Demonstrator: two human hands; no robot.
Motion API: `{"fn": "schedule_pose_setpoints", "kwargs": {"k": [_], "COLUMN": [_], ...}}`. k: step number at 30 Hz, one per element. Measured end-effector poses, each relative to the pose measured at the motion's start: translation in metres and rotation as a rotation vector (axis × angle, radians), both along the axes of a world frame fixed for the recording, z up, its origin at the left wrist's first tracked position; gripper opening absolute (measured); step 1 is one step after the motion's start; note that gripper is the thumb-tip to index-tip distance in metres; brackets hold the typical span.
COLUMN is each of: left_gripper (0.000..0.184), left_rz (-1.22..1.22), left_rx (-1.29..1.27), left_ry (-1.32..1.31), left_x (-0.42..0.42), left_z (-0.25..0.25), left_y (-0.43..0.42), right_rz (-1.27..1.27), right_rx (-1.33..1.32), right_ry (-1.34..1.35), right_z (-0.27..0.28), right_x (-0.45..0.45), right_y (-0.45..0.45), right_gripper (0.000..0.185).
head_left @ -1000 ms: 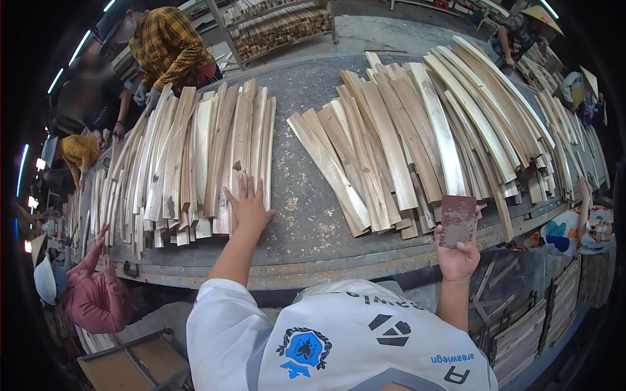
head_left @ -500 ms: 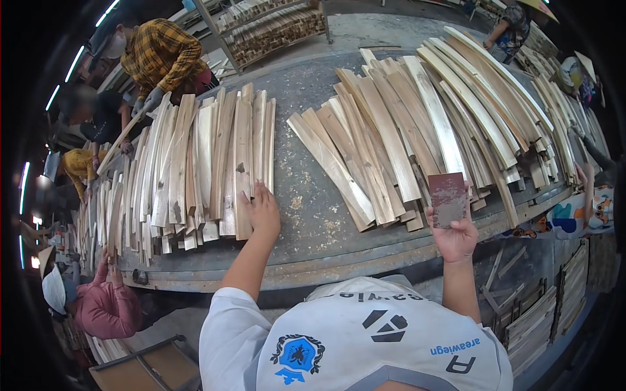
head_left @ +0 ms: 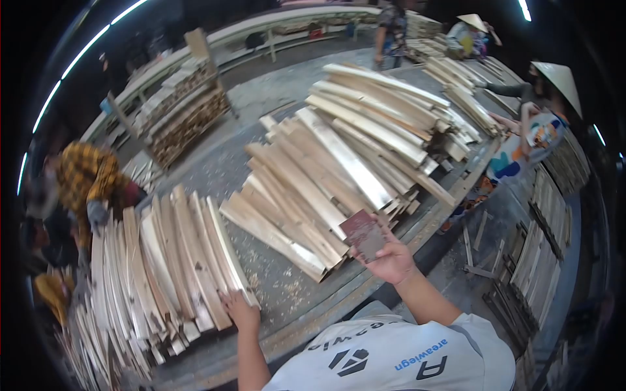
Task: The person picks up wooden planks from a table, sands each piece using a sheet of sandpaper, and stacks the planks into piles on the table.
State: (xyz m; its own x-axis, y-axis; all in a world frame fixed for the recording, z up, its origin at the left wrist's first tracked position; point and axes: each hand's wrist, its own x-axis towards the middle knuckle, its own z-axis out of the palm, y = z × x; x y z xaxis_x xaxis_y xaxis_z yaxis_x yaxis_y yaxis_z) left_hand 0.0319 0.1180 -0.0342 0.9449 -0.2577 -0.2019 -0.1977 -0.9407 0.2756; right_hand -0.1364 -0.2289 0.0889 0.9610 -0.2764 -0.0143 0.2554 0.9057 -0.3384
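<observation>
My left hand [head_left: 242, 313] lies at the near end of a pale wooden strip [head_left: 228, 251], the rightmost of the left pile. Its fingers are spread over the wood and slightly blurred. In my right hand [head_left: 393, 262] is a flat, reddish-brown sanding pad [head_left: 364, 236] with a worn, greyish face, held up in front of the right pile. My fingers and thumb grip the pad at its lower edge and side. Behind it, a pile of curved wooden strips [head_left: 297, 176] lies fanned across the table.
Sawdust and shavings are scattered on the grey table [head_left: 287, 277] between the piles. A co-worker in a checked shirt [head_left: 88, 173] stands at the left, another in a conical hat [head_left: 559, 85] at the right. A rack of stacked wood [head_left: 186, 111] stands beyond; more strips [head_left: 538, 260] lean below right.
The view has swung to the right and tilted. My left hand has shifted toward the rightmost strip of the left pile. My right hand still holds the sanding pad, now more tilted.
</observation>
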Motion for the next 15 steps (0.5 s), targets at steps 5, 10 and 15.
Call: {"fn": "schedule_pose_setpoints", "kwargs": {"k": [5, 10, 15], "left_gripper": [0.066, 0.061, 0.037], "left_rz": [0.189, 0.301, 0.28], "left_rx": [0.128, 0.336, 0.129], "left_ry": [-0.18, -0.167, -0.23], "left_x": [-0.02, -0.019, -0.011], "left_z": [-0.023, -0.006, -0.024], "left_y": [-0.03, -0.064, -0.049], "right_rz": [0.042, 0.132, 0.121], "right_rx": [-0.029, -0.047, -0.111], "right_ry": [0.0, 0.054, 0.095], "right_z": [0.014, 0.019, 0.012], "right_x": [0.017, 0.034, 0.042], "right_y": [-0.017, -0.038, -0.061], "right_gripper": [0.081, 0.081, 0.082]}}
